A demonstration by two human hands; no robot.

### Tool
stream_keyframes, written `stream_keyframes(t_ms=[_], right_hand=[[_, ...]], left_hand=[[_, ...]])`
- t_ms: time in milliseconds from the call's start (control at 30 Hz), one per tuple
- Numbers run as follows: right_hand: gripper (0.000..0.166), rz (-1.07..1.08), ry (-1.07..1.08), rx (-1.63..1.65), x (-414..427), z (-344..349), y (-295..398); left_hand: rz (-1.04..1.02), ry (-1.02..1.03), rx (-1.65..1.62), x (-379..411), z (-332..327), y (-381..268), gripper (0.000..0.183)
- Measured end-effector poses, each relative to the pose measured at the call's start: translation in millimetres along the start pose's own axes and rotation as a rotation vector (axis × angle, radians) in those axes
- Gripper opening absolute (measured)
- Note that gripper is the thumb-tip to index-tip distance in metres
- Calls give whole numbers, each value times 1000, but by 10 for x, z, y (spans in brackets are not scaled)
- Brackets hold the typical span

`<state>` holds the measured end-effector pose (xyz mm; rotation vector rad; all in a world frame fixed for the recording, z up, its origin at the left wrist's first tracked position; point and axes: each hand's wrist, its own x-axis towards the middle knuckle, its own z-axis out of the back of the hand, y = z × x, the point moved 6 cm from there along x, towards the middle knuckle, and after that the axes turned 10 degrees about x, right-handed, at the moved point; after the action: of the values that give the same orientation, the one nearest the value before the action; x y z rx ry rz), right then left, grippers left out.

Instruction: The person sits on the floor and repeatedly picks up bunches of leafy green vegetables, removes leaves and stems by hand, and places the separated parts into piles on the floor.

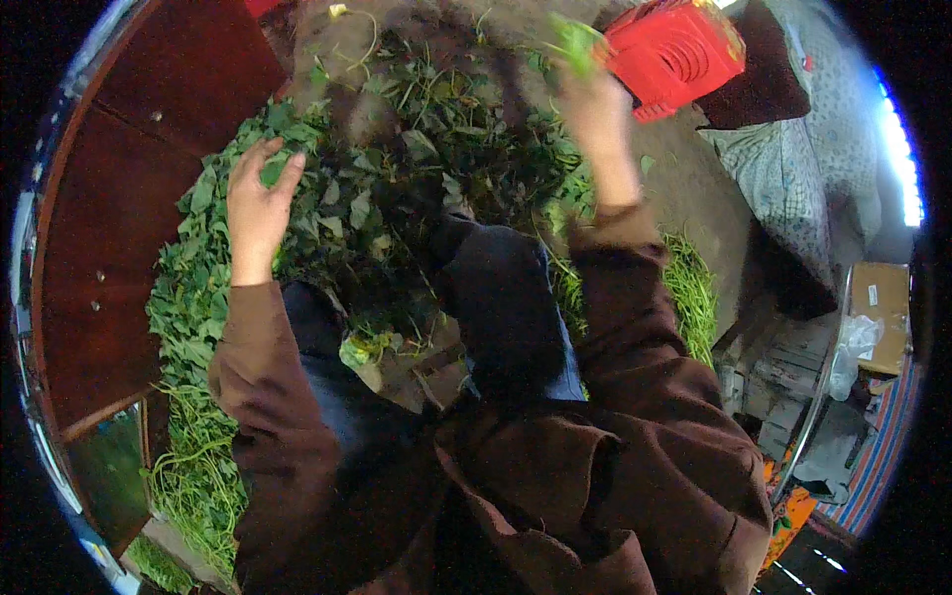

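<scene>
My left hand (260, 204) is over the left side of a broad heap of leafy green vines (357, 186). Its thumb and fingers are spread, and green leaf shows through the gap between them. Blurred by motion, my right hand (595, 123) is at the heap's far right. A light-green bit of plant (576, 44) shows at its fingertips and looks held. Just beyond that hand is a red plastic basket (673, 56), tilted in the view. My knees stand in the near part of the heap.
Dark red wooden cabinet panels (141, 208) line the left side. Thin green stems (688, 290) lie on the floor beside my right sleeve. At right are a patterned cloth (788, 178), a cardboard box (881, 312) and a clear plastic bag (851, 357).
</scene>
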<state>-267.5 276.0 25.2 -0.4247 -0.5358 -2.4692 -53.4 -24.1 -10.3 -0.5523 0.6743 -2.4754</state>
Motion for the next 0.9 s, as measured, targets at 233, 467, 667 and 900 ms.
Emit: stream_keyframes(t_ms=[233,467,667,900], right_hand=[[53,-775,166,-781,-2014,889,-2495],[58,-861,328,272,-2204,-1266,-2816],[70,-677,388,648,-2371,-2695,-3041],[77,-1742,-199,1140,-2100,-2965,-2685]], left_hand=[[-38,141,124,-90,-55,164,38],[-15,253,274,-94,-223,137,35],[-56,384,365,-73,-415,250,32],[48,512,450,-219,-361,348,32]])
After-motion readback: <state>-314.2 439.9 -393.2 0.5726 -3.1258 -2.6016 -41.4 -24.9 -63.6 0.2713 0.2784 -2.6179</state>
